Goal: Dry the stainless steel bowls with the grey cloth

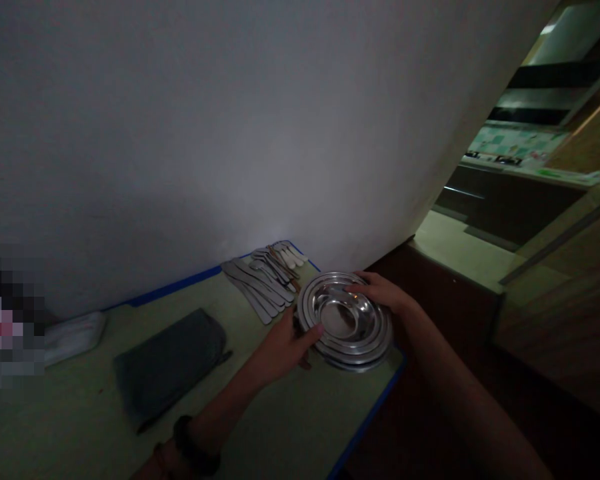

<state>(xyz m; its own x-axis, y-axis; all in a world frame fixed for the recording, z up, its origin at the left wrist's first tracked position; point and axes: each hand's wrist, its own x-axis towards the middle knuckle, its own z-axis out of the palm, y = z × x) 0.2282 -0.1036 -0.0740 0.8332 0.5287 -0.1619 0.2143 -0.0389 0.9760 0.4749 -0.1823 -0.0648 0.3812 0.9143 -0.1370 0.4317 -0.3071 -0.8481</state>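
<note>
A stack of shiny steel plates [347,320] rests near the right end of a pale green table [280,427]. My left hand [283,347] grips the stack's near-left rim, thumb over the edge. My right hand [380,290] holds the far-right rim with its fingers curled over it. Both hands touch the stack at once.
Several knives and spoons [267,277] lie in a row by the white wall behind the plates. A folded grey cloth [170,363] lies mid-table, a white cloth [75,337] further left. The table's blue edge [370,417] drops off at the right; a dim kitchen shows beyond.
</note>
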